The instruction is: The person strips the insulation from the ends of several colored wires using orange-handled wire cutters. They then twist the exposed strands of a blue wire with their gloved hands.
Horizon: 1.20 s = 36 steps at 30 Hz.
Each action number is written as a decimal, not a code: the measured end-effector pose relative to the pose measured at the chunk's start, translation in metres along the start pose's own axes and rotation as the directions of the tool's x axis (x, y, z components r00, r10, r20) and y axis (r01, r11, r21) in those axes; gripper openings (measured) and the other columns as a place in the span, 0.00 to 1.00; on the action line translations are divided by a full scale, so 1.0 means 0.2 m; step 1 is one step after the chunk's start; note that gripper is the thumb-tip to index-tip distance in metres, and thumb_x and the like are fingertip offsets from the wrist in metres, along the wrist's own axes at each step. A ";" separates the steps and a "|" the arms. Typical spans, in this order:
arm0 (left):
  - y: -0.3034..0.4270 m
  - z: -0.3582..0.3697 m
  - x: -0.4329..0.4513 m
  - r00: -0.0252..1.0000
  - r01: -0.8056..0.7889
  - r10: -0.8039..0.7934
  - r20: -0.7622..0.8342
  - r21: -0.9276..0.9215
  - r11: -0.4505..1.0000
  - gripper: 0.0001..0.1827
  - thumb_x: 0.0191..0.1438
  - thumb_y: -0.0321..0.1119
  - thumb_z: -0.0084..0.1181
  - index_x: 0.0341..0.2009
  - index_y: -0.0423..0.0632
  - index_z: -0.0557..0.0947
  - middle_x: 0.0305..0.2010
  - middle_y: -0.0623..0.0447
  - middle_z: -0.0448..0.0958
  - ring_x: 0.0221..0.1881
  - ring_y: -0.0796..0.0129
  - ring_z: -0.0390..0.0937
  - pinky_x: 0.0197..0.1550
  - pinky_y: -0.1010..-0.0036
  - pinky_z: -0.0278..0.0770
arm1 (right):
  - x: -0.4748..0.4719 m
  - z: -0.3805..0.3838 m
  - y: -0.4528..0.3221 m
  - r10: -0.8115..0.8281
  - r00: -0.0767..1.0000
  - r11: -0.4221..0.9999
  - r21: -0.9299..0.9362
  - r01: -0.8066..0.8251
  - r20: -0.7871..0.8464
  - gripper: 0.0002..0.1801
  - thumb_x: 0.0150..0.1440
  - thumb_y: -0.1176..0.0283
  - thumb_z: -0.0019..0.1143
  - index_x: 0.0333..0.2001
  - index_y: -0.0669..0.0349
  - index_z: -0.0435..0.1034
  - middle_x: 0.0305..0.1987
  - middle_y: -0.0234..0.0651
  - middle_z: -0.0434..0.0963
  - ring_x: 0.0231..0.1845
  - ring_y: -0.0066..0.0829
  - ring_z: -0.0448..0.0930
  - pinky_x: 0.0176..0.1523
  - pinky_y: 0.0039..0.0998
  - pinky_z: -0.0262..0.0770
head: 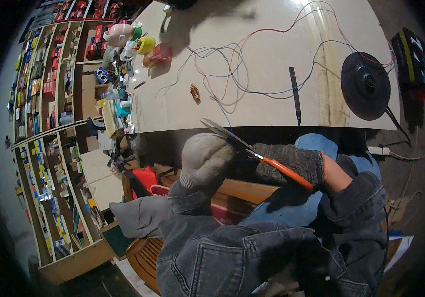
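My left hand, in a pale knit glove, is curled just below the table's front edge. My right hand, in a dark grey knit glove with an orange cuff, grips a pair of scissors with orange handles. The blades point up and left, parted slightly, in front of my left glove's fingers. A blue wire drops over the edge towards both hands. Shadow hides the fingertips, so which hand pinches the wire is unclear. Above, tangled red and blue wires lie beside a small copper wire bundle.
On the white table rest a flat black bar and a round black base. A yellow container and a plastic bottle crowd its left side. Shelves of small boxes stand farther left. A power strip lies right.
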<state>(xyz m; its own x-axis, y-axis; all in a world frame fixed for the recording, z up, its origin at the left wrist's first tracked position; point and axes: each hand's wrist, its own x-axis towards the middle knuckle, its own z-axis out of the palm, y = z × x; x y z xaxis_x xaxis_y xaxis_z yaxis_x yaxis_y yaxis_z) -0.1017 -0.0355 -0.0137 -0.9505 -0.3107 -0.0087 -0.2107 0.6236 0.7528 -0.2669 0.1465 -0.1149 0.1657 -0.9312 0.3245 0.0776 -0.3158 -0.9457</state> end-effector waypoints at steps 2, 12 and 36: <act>-0.01 0.04 -0.01 0.995 0.058 -0.070 -0.066 -0.175 0.983 0.12 0.54 0.37 0.60 0.36 0.41 0.85 0.34 0.44 0.82 0.36 0.52 0.81 0.40 0.62 0.78 | -0.02 0.01 0.01 0.096 0.995 0.962 0.256 -0.091 -0.009 0.19 0.63 0.70 0.57 0.56 0.63 0.71 0.57 0.49 0.76 0.55 0.44 0.79 0.58 0.38 0.77; 0.15 0.22 0.04 0.951 0.146 -0.290 -0.112 -0.661 0.736 0.16 0.58 0.37 0.55 0.39 0.36 0.85 0.37 0.48 0.83 0.38 0.65 0.81 0.43 0.71 0.79 | -0.02 -0.04 0.00 0.193 0.835 0.924 0.383 0.022 -0.515 0.27 0.62 0.69 0.58 0.64 0.61 0.66 0.67 0.48 0.69 0.66 0.41 0.73 0.70 0.38 0.67; 0.15 0.31 0.12 0.984 -0.091 0.174 -0.025 0.774 0.627 0.23 0.46 0.37 0.64 0.49 0.48 0.81 0.26 0.51 0.78 0.25 0.53 0.77 0.30 0.62 0.74 | 0.02 -0.12 -0.05 0.082 0.692 0.933 -0.189 -0.307 -0.717 0.24 0.56 0.59 0.66 0.49 0.66 0.72 0.38 0.48 0.80 0.40 0.46 0.83 0.45 0.40 0.79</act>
<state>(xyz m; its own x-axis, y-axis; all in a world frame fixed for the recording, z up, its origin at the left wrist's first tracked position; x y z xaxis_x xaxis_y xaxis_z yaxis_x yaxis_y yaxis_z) -0.1454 0.0200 -0.0324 -0.9666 -0.2157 0.1388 -0.2226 0.9742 -0.0365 -0.2913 0.1411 -0.1051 -0.5843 -0.8006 0.1325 -0.1641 -0.0433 -0.9855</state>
